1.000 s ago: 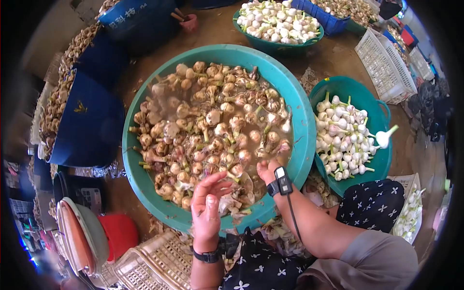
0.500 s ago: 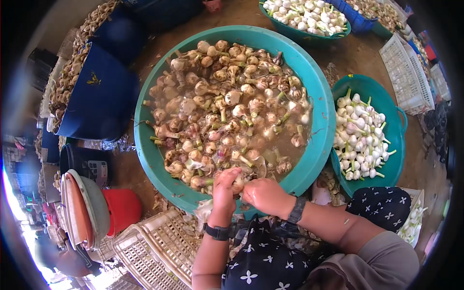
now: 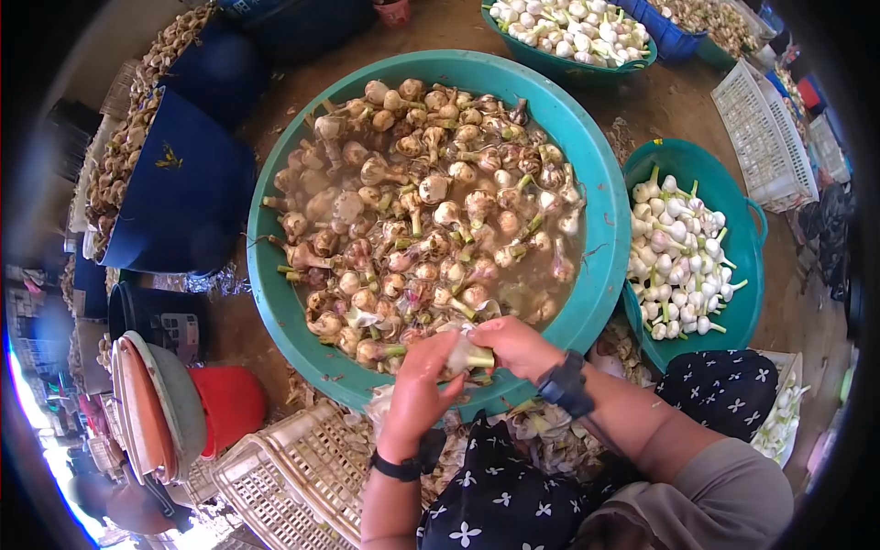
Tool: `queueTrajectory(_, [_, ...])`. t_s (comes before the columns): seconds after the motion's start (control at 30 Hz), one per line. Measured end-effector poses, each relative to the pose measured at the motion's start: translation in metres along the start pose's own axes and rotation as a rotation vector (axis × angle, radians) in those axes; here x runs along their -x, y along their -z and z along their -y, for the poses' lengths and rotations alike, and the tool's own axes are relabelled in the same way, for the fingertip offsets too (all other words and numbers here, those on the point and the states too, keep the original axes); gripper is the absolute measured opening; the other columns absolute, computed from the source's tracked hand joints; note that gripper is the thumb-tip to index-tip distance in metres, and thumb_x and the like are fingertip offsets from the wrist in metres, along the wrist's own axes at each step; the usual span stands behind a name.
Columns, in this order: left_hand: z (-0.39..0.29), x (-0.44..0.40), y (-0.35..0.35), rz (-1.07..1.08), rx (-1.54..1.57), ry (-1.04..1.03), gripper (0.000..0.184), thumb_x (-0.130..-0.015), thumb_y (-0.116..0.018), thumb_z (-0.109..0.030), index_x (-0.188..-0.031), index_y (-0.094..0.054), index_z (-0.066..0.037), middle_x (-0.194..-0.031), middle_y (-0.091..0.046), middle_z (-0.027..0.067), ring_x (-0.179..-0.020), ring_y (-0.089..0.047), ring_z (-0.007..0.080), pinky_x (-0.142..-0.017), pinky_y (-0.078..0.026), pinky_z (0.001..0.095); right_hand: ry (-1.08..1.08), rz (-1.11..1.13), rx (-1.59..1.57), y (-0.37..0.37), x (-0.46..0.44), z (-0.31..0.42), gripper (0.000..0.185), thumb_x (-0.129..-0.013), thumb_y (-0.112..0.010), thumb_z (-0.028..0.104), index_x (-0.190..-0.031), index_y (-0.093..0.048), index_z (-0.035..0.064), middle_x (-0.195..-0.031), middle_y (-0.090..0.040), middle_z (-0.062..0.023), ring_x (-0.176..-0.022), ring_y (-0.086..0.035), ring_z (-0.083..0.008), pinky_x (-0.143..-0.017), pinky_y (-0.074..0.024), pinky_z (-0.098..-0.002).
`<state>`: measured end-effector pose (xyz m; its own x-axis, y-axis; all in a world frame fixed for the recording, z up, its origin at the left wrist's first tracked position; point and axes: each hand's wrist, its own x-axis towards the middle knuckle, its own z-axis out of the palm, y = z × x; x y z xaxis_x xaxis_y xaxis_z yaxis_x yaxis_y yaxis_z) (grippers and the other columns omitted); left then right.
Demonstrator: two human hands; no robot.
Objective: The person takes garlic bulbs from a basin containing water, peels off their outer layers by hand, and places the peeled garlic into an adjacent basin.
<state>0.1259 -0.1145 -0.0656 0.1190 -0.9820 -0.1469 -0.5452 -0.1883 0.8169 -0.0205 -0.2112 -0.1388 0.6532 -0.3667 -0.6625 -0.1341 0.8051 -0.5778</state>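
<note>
Over the near rim of a large teal tub (image 3: 612,275), my left hand (image 3: 422,380) is closed around a garlic bulb (image 3: 463,353). The bulb's cut green stem points right, toward my right hand (image 3: 521,348). That hand is closed against the bulb at its stem side, its fingertips partly hidden. Pale, loose skin shows at the top of the bulb. In the tub, many unpeeled, dirty garlic bulbs (image 3: 417,220) lie in brown water. Below my left hand, whitish peel hangs at the tub's edge.
To the right stands a green basket (image 3: 747,275) of cleaned white garlic; another green basket (image 3: 632,66) is at the back. Blue bins (image 3: 183,192) heaped with garlic stand left. A red bucket (image 3: 229,403) and cream crates (image 3: 293,467) are near left. Peelings (image 3: 550,440) lie below the tub.
My hands have turned the bulb so its stem now shows, pointing right. My left hand has shifted slightly down, and my right hand has moved a little up. The view has shifted slightly.
</note>
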Motion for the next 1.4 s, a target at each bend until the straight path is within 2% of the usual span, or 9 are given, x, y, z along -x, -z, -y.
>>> queueTrajectory(0.2, [0.04,0.002,-0.03,-0.246,-0.143,-0.345,0.041,-0.074,-0.061,0.002,-0.114,-0.053,-0.001,-0.113,-0.057,0.0155,-0.1,-0.058,0.0313,-0.092,-0.043,0.04,0.1,0.034,-0.118,-0.017,0.023,0.014,0.023,-0.093,-0.049,0.022,-0.095,-0.06,0.0025,-0.089,-0.061,-0.0028,-0.077,-0.057,-0.0091,-0.064,-0.0501,-0.0243])
queueTrajectory(0.3, [0.057,-0.001,-0.033,-0.558,1.53,0.265,0.022,-0.091,-0.047,-0.008,-0.111,-0.052,0.0,-0.111,-0.058,0.0149,-0.099,-0.059,0.0208,-0.084,-0.051,0.0331,0.334,0.236,0.271,-0.019,0.049,0.015,0.025,-0.092,-0.05,0.018,-0.108,-0.057,0.0001,-0.096,-0.061,-0.0037,-0.091,-0.054,-0.0091,-0.078,-0.0448,-0.0232])
queueTrajectory(0.4, [0.077,0.001,-0.02,-0.517,1.925,0.406,0.025,-0.091,-0.05,-0.017,-0.112,-0.051,-0.002,-0.106,-0.059,0.0132,-0.092,-0.061,0.0185,-0.071,-0.053,0.0253,0.521,0.221,0.247,-0.002,0.065,0.02,0.024,-0.091,-0.052,0.018,-0.104,-0.058,-0.0017,-0.098,-0.06,-0.0076,-0.092,-0.056,-0.0124,-0.078,-0.0461,-0.0247])
queueTrajectory(0.47, [0.081,0.01,-0.02,-0.537,1.839,0.389,0.025,-0.091,-0.051,-0.019,-0.11,-0.052,-0.003,-0.102,-0.06,0.0115,-0.088,-0.061,0.0176,-0.068,-0.052,0.0245,0.374,0.223,-0.233,0.004,0.074,0.039,0.03,-0.09,-0.054,0.022,-0.108,-0.057,-0.0012,-0.099,-0.06,-0.0092,-0.089,-0.059,-0.0158,-0.08,-0.0472,-0.0286])
queueTrajectory(0.6, [0.048,0.01,-0.016,-0.726,0.994,0.448,0.021,-0.089,-0.055,-0.022,-0.098,-0.058,-0.003,-0.089,-0.063,0.0058,-0.078,-0.061,0.0144,-0.064,-0.05,0.0235,0.935,-0.101,1.197,-0.006,0.046,0.041,0.041,-0.079,-0.065,0.023,-0.111,-0.055,0.0,-0.096,-0.06,-0.0157,-0.082,-0.06,-0.025,-0.075,-0.0481,-0.0312])
queueTrajectory(0.67, [0.033,0.011,-0.011,-0.71,0.575,0.429,0.014,-0.084,-0.061,-0.016,-0.084,-0.059,-0.002,-0.088,-0.064,0.0084,-0.079,-0.062,0.0182,-0.067,-0.05,0.0264,0.551,-0.028,0.866,-0.031,0.048,0.052,0.042,-0.08,-0.066,0.023,-0.112,-0.053,-0.0011,-0.097,-0.061,-0.0153,-0.085,-0.061,-0.0216,-0.077,-0.0481,-0.0298])
queueTrajectory(0.73, [0.024,0.013,-0.013,-0.823,-0.094,-0.173,0.011,-0.077,-0.068,-0.005,-0.08,-0.059,0.0,-0.089,-0.064,0.0137,-0.08,-0.063,0.0234,-0.069,-0.05,0.0301,0.491,0.014,0.56,-0.045,0.035,0.043,0.041,-0.085,-0.061,0.011,-0.121,-0.046,-0.0019,-0.105,-0.058,-0.0127,-0.096,-0.055,-0.0127,-0.079,-0.0464,-0.025])
queueTrajectory(1.03, [0.009,0.015,-0.013,-0.756,-0.031,-0.172,0.034,-0.07,-0.073,-0.004,-0.102,-0.061,0.0,-0.112,-0.058,0.0199,-0.102,-0.058,0.031,-0.085,-0.047,0.0385,0.443,0.195,-0.007,-0.06,0.023,0.026,0.037,-0.084,-0.06,0.005,-0.117,-0.045,-0.0021,-0.102,-0.058,-0.0092,-0.089,-0.057,-0.0105,-0.071,-0.0494,-0.0235])
queueTrajectory(1.4, [0.016,0.018,-0.031,-0.711,0.15,-0.245,0.029,-0.071,-0.07,0.0,-0.098,-0.063,-0.008,-0.116,-0.055,0.0211,-0.11,-0.053,0.0372,-0.089,-0.045,0.0434,0.305,0.17,0.105,-0.038,0.028,0.042,0.015,-0.086,-0.05,0.002,-0.101,-0.05,-0.0012,-0.086,-0.058,-0.0042,-0.073,-0.057,-0.0089,-0.065,-0.0511,-0.0256])
